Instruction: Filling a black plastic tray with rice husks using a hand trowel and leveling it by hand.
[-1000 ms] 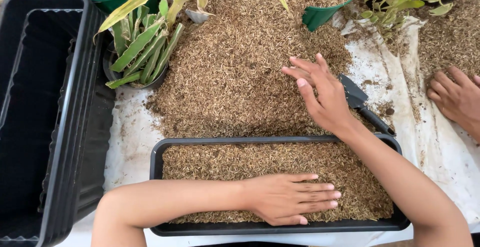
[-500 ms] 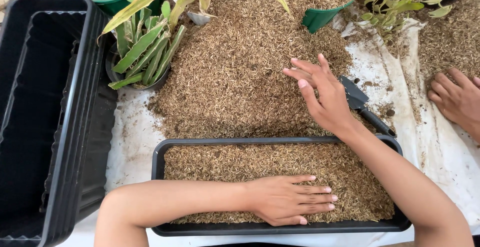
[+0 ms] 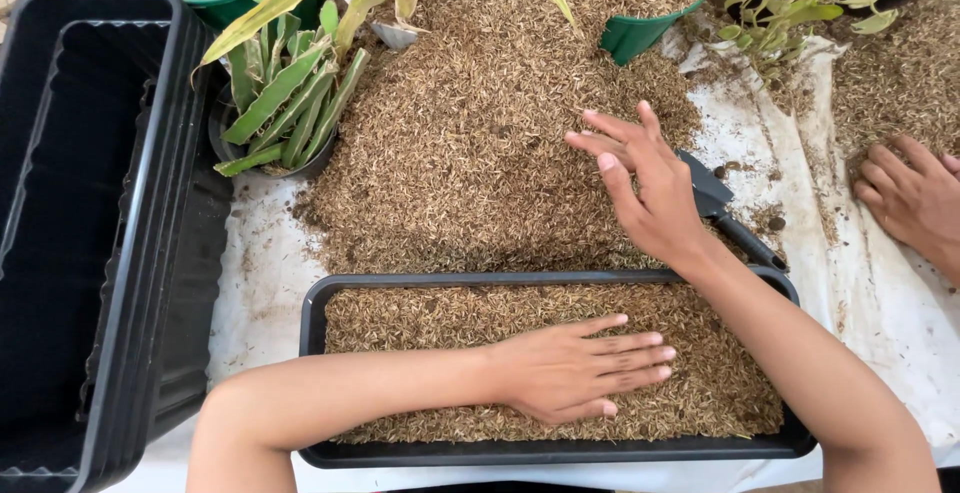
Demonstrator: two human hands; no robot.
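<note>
The left hand [image 3: 575, 373] lies palm-down and flat, fingers spread and gripping nothing, on the brown husk fill inside the shallow black tray [image 3: 312, 303]. The flat palm reads as pressing or levelling the fill, which sits near the tray's rim. Its fingers point toward the tray's right end, along the tray's length.

The tray is a long rectangle whose long axis runs left to right across the view, parallel to the near edge of the desk [image 3: 260, 283]. It sits closest to the person, on the white sheet covering the desk.

The right hand [image 3: 645, 188] is beyond the tray's far rim, open with fingers fanned and slightly curled, resting on the edge of the loose husk heap [image 3: 480, 143]. It holds nothing; the cupped angle suggests it is set to rake material toward the tray. The heap spreads from just behind the tray's far rim away toward the green pots [image 3: 640, 33].

Just right of that hand, behind the tray's right corner, a dark hand trowel [image 3: 720, 208] lies with its handle angled toward the tray.

Beyond the tray's left end stands a potted plant [image 3: 275, 103] with thick green leaves, and further left a deep, empty black planter box [image 3: 90, 223]. Well right of the tray, another person's hand [image 3: 910, 198] rests on a second patch of husk.
</note>
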